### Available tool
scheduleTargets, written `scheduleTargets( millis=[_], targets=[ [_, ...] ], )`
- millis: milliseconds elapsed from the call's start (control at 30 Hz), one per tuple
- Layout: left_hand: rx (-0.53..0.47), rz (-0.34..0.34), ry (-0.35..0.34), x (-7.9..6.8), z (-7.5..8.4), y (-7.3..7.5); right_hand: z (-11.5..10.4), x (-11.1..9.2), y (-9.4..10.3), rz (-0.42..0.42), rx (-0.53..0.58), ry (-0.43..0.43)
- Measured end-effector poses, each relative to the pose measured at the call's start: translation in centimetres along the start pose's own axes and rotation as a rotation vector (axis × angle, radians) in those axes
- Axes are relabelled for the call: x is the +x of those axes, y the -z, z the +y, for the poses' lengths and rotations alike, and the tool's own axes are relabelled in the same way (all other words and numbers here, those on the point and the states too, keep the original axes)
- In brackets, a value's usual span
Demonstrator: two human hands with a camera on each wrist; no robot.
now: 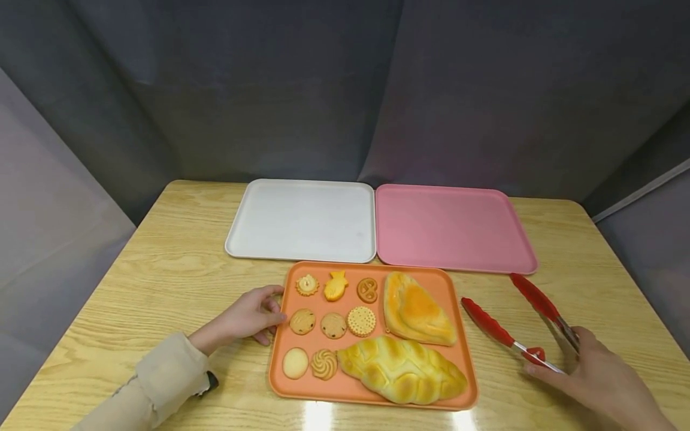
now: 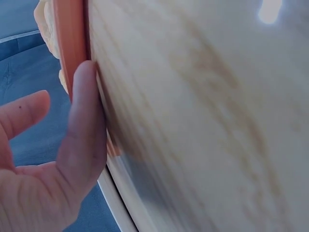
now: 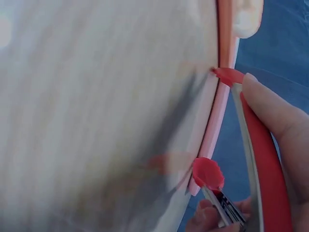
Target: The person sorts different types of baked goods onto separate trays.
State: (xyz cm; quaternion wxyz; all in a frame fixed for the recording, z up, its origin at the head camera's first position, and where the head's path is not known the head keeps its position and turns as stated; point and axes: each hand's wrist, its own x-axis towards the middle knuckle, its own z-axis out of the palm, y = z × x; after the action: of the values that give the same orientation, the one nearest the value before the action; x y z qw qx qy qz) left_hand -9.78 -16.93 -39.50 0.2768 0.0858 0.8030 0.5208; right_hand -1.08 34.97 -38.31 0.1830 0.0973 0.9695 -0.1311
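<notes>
My left hand [image 1: 250, 314] is at the left rim of an orange tray [image 1: 431, 282], fingers loosely bent, with a fingertip against the tray's edge in the left wrist view. My right hand [image 1: 609, 377] grips red-tipped metal tongs [image 1: 487, 321] right of the tray; their arms are spread and hold nothing. On the tray's left lie several cookies, among them a pretzel cookie [image 1: 368, 290], a swirl cookie [image 1: 324, 364] and a round cracker [image 1: 362, 321]. A triangular pastry [image 1: 415, 308] lies at the tray's right, above a braided loaf [image 1: 404, 371].
Behind the orange tray, a white tray [image 1: 302, 218] and a pink tray [image 1: 453, 227] lie side by side on the wooden table [image 1: 162, 269]. Grey curtains [image 1: 269, 90] hang behind the table and at its sides.
</notes>
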Motion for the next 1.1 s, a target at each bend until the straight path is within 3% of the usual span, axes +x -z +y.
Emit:
scheduleTargets(
  millis=[400,567,800,1100],
  targets=[
    [0.022,-0.004,0.060,0.6,0.2,0.2,0.4,-0.7,0.7,0.067,-0.004,-0.062],
    [0.025,0.008,0.079,1.0,0.4,0.2,0.4,-0.8,0.6,0.188,-0.003,-0.014],
    [-0.027,0.011,0.071,1.1,0.1,0.2,-0.6,-1.4,0.3,0.308,0.038,0.128],
    [-0.015,0.049,0.076,1.3,-0.1,-0.1,-2.2,-1.2,0.8,0.301,0.030,0.250]
  ],
)
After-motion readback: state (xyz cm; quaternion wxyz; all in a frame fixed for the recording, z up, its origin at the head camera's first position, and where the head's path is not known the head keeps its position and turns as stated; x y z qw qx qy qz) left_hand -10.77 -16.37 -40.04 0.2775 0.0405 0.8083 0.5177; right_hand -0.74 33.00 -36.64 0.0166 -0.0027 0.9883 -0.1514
